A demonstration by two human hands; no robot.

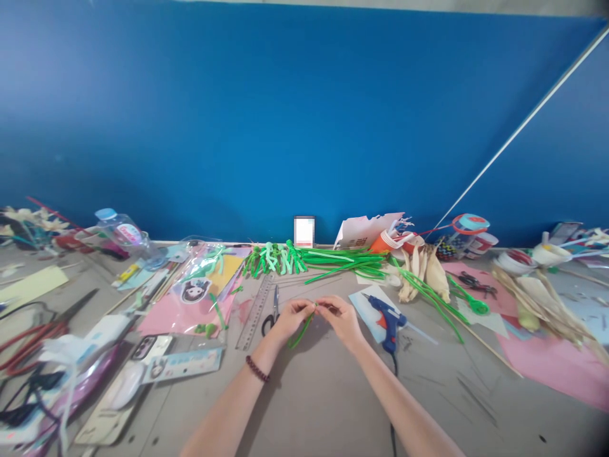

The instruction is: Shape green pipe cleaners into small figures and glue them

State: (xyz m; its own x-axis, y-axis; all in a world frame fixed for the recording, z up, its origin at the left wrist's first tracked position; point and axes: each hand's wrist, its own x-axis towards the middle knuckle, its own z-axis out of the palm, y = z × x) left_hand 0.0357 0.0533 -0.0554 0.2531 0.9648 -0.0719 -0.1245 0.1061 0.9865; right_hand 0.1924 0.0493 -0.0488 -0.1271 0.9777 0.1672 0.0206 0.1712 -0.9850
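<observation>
While hands (295, 315) (342, 318) pinch green strand (302, 331), bowl (505, 263) holds red items (520, 258).

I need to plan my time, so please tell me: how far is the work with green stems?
Already shaped, it seems: the bent green pieces at the back. In hand: one green stem, between the left hand and right hand. Probably left: the long straight stems beside those pieces; I cannot tell how many are needed.

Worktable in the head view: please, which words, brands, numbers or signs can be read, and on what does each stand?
None can be read with certainty.
Bottle: label lettering too blurred.
Torn sheet: reddish print too blurred.
Ruler: markings too small.
Pale blue strip: printing too small.
</observation>
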